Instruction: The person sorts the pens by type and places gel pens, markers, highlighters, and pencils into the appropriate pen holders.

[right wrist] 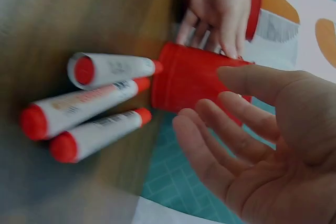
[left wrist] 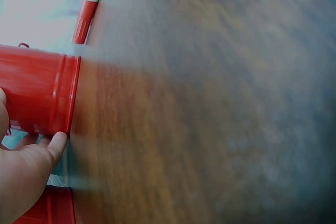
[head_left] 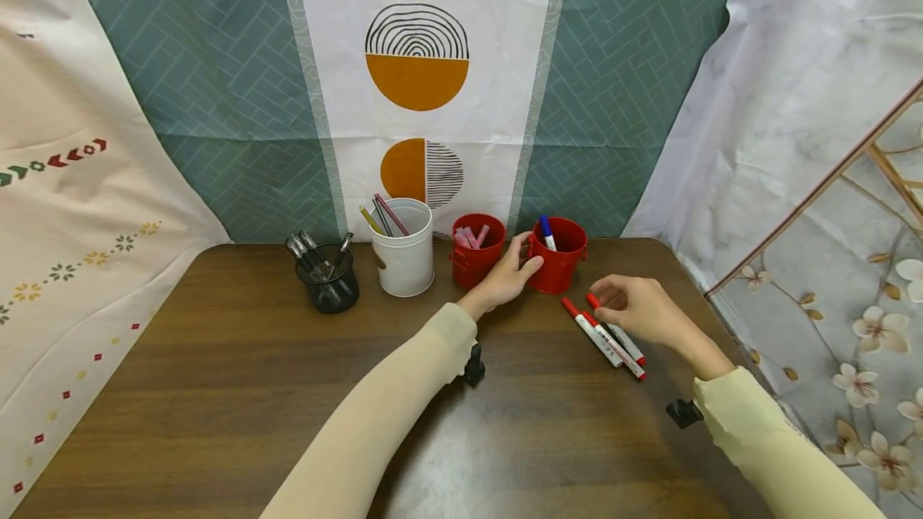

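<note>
In the head view my left hand (head_left: pixel 507 275) reaches between two red buckets and touches the left side of the right-hand red bucket (head_left: pixel 558 272). Its fingers lie fairly straight along that bucket's wall in the left wrist view. A blue-capped marker (head_left: pixel 548 234) leans inside the bucket. My right hand (head_left: pixel 642 307) hovers over three white markers with red caps, such as the leftmost marker (head_left: pixel 597 339), lying side by side on the table. Nothing is between its loosely curved fingers, and the right wrist view shows the markers (right wrist: pixel 89 106) apart from them.
Left of my left hand stands another red bucket (head_left: pixel 472 267) with pink sticks in it. Beyond it are a white bucket (head_left: pixel 407 267) with several pencils and a black mesh cup (head_left: pixel 332 291) of pens. Curtains hang behind the wooden table (head_left: pixel 216 391) and along its right side.
</note>
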